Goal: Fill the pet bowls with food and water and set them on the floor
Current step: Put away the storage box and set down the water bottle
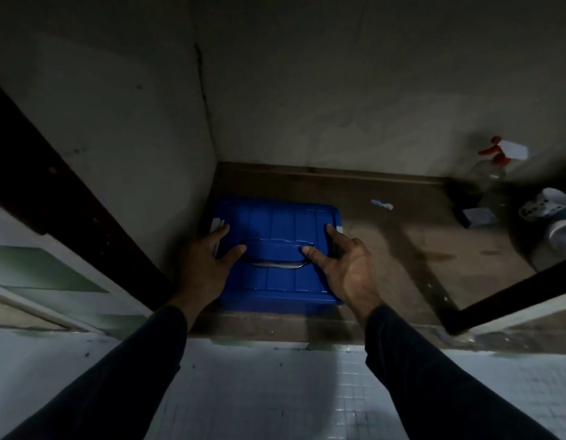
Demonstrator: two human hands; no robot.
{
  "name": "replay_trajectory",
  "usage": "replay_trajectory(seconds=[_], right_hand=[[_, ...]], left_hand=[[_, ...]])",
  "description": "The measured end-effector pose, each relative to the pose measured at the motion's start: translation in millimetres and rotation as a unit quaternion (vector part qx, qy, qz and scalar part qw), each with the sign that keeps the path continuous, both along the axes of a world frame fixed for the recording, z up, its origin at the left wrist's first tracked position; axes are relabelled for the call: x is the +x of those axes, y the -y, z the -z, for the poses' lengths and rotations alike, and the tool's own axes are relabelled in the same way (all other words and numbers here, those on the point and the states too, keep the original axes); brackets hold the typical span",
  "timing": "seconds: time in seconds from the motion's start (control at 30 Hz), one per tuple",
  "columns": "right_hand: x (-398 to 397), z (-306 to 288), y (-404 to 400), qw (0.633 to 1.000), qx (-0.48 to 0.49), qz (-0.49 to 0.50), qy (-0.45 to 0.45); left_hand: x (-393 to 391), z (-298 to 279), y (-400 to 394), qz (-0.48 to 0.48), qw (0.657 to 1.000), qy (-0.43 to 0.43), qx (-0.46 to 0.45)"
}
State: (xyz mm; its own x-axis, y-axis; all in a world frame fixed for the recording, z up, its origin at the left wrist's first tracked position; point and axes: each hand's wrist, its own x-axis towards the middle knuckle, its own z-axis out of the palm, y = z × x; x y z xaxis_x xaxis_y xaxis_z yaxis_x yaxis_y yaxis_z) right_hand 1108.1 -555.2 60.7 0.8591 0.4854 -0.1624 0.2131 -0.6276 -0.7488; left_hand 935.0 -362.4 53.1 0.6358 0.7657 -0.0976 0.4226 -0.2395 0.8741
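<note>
A blue plastic storage box (277,223) with a ribbed lid and a grey handle (277,265) across its middle stands on the brown floor of a low dark cupboard, against the left wall. My left hand (205,262) is at the box's left edge, fingers spread, thumb touching the lid. My right hand (345,265) is at the right edge, fingers apart, thumb on the lid near the handle. Neither hand has closed around anything. No pet bowl is visible.
The cupboard's dark door (62,192) stands swung out on the left, and another dark door edge (513,293) on the right. At the right are a spray bottle with a red trigger (494,160), a small box (475,215), a metal container (561,230) and a scrap of litter (381,204). White tiled floor (275,392) lies below me.
</note>
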Motion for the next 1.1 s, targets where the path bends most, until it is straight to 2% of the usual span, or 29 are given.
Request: replay_trajectory(seconds=[0.4, 0.53, 0.73, 0.9, 1.1], right_hand=[[8, -5, -7, 0.999, -0.029, -0.021, -0.010], [2, -13, -6, 0.997, -0.065, -0.044, 0.009], [-17, -29, 6, 0.979, -0.147, -0.123, 0.067], [-33, -40, 17, 0.951, -0.221, -0.186, 0.109], [-56, -52, 46, 0.917, -0.293, -0.251, 0.100]], left_hand=[[7, 7, -9, 0.006, 1.000, -0.006, -0.007], [4, -1, -4, 0.015, 0.997, -0.057, 0.053], [-9, -14, 15, 0.095, 0.960, -0.163, 0.207], [-31, -30, 33, 0.156, 0.927, -0.242, 0.240], [-61, -66, 56, 0.209, 0.902, -0.307, 0.218]])
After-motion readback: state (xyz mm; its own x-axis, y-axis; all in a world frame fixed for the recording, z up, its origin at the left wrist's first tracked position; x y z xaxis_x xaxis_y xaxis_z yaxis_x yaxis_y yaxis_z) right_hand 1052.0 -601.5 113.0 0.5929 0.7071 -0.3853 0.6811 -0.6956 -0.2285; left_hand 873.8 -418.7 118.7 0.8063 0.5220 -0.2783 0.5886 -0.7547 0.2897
